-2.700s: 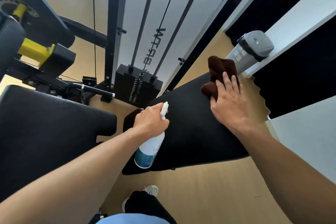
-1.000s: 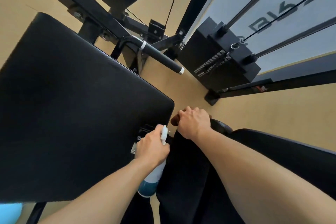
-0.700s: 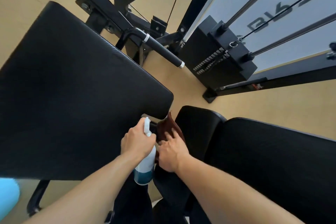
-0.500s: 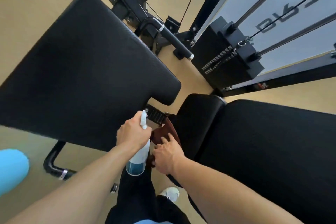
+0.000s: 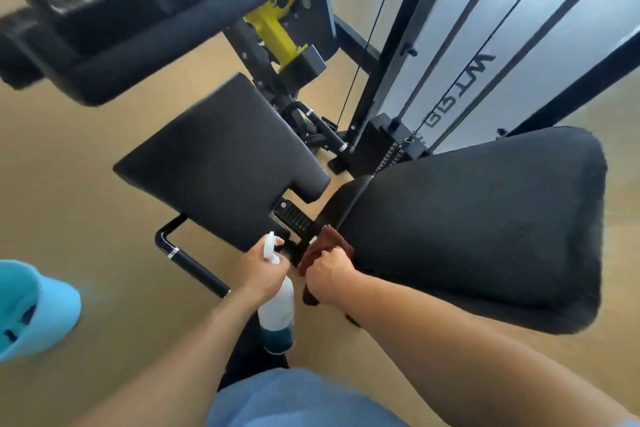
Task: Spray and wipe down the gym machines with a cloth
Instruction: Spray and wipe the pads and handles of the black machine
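The big back pad (image 5: 478, 229) fills my right side, the seat pad (image 5: 221, 163) lies left of it. My right hand (image 5: 329, 276) clutches the brown cloth (image 5: 323, 244) against what seems the hinge between them, while my left hand (image 5: 259, 270) grips the spray bottle (image 5: 277, 312) just beside.

The left hand (image 5: 261, 274) gripped a white spray bottle (image 5: 277, 308) (teal liquid low inside), while the right hand (image 5: 329, 276) bunched a brown cloth (image 5: 323, 241) against the metal joint between the seat pad (image 5: 221, 159) and back pad (image 5: 478, 225).
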